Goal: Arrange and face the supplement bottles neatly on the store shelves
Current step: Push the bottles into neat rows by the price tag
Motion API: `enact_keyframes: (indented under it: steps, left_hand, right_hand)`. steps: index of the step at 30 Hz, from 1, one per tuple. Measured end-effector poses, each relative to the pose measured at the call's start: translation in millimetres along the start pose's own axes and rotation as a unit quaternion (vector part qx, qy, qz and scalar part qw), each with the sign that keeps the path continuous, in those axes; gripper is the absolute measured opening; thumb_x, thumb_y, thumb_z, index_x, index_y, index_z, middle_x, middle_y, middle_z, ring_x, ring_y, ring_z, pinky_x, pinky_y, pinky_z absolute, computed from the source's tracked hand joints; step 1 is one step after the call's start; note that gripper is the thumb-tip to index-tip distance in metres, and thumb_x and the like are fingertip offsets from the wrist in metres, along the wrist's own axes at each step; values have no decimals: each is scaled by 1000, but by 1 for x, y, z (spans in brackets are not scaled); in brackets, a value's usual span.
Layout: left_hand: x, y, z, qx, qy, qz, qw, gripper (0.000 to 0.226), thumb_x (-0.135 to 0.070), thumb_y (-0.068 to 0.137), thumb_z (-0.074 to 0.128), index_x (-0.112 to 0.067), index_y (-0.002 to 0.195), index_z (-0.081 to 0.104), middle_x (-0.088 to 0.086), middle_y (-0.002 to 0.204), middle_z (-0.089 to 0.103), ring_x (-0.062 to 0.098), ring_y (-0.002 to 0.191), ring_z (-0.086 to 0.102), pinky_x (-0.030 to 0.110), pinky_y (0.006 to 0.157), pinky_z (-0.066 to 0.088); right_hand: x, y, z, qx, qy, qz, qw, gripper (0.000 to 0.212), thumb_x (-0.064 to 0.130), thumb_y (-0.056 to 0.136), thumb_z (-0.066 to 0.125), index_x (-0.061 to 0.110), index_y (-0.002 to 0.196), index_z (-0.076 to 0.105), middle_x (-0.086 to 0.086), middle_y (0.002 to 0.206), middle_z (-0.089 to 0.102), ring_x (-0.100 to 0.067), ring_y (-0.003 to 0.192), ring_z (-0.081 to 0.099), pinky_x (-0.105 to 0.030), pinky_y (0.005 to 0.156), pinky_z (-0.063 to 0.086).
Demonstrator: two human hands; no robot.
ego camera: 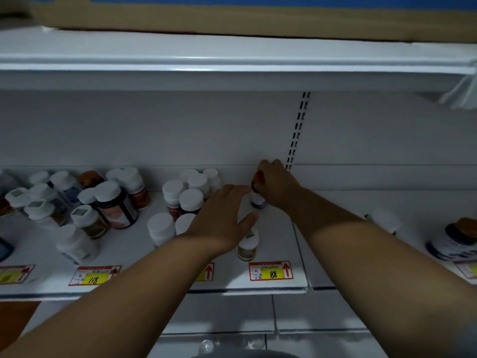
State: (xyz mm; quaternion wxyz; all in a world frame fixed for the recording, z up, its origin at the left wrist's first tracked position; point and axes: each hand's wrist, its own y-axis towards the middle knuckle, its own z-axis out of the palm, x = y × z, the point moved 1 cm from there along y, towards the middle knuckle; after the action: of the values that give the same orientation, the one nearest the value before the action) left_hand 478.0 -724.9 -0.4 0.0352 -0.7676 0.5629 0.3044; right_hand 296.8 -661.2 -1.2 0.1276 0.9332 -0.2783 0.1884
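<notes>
**Both hands on bottles near the middle of the shelf**

Just right of frame centre, the right hand (277, 186) has its fingers curled down around an orange-capped bottle (258, 180), gripping it from above near the back wall. Directly under that bottle sits a white bottle with a purple label (258, 202); whether the two touch cannot be told. The left hand (224, 215) lies palm down to the left of it, fingers spread and fairly straight over the tops of the white-capped bottles (191, 200), thumb reaching right toward the purple-labelled one. Its fingertips are hidden, so a grasp cannot be confirmed.

Below the left thumb stands a small bottle with a green-and-orange label (247, 248), partly covered by the wrist. The cluster beside and beneath the left hand shows about eight white caps. Further left, in the middle-left of the frame, a looser group of roughly a dozen bottles (113, 202) stands, some tilted, one of them orange-capped.

At the far right edge sit a wide jar with a brown lid (454, 241) and a white-capped bottle (386, 219) behind the right forearm.

Along the front lip of the shelf (281, 286) five red-and-yellow price tags show; one reads 88 (271, 271), another 118 (94, 276). A slotted upright (296, 130) runs up the back wall above the right hand. An upper shelf (232, 63) spans the top of the frame, with cardboard (232, 19) on it.
</notes>
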Motion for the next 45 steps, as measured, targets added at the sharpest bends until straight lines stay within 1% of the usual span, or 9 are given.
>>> enact_keyframes:
  steps: [6,11,18,23,28,32,34,37,45]
  left_hand:
    - [-44,14,15,-56,-40,7,998,66,-52,87,57,-25,143,34,-3,141,41,12,126,36,24,101,27]
    - [-107,15,38,-54,-73,58,994,73,-62,83,53,-26,143,32,-2,142,40,13,127,36,25,102,28]
    - [-232,18,100,-87,-62,132,985,63,-46,82,59,-17,135,43,6,129,50,19,113,47,29,91,37]
    - [-315,19,167,-77,-86,127,985,50,-37,87,59,-22,132,43,2,123,50,18,108,49,27,89,35]
    - [-348,27,213,-27,-23,136,990,39,-28,88,59,-18,125,54,1,124,52,23,112,49,30,94,38]
    - [-353,51,228,-24,27,130,991,37,-21,83,63,-18,119,60,3,119,58,26,105,53,39,90,45]
    - [-354,66,233,-22,50,113,992,33,-18,80,63,-17,114,63,5,116,59,29,101,54,39,86,46]
    - [-352,75,241,-20,79,103,991,31,-18,82,61,-17,112,66,6,114,62,31,99,55,39,84,45]
    - [-349,78,267,-88,85,91,988,28,-6,75,72,-10,103,73,10,101,70,35,78,65,41,68,52]
  right_hand:
    - [-15,-73,-73,-145,195,76,967,19,38,90,60,21,98,55,10,88,60,-3,77,59,-18,64,47]
    - [-39,-144,-143,-200,224,127,945,24,38,87,65,21,104,65,5,94,67,-15,80,66,-32,73,57]
    - [-121,-235,-208,-282,245,156,915,28,48,75,68,30,97,62,4,92,69,-17,82,68,-43,75,58]
    - [-203,-290,-253,-312,257,158,901,36,49,68,70,33,98,58,11,90,70,0,78,68,-20,65,55]
    - [-256,-284,-270,-285,220,159,919,37,44,74,75,31,105,58,13,96,68,-1,88,64,-27,79,55]
    - [-278,-255,-268,-266,189,131,936,32,41,73,76,32,98,58,18,93,62,1,86,61,-30,73,56]
    - [-289,-237,-268,-252,173,125,944,31,37,75,76,31,98,57,17,94,60,-1,87,60,-21,69,52]
    - [-305,-207,-267,-164,105,130,972,31,39,77,73,29,99,54,17,91,55,-4,83,54,-12,60,37]
    - [-330,-150,-230,95,31,10,995,24,26,74,69,12,90,58,1,87,61,-14,78,58,-26,59,40]
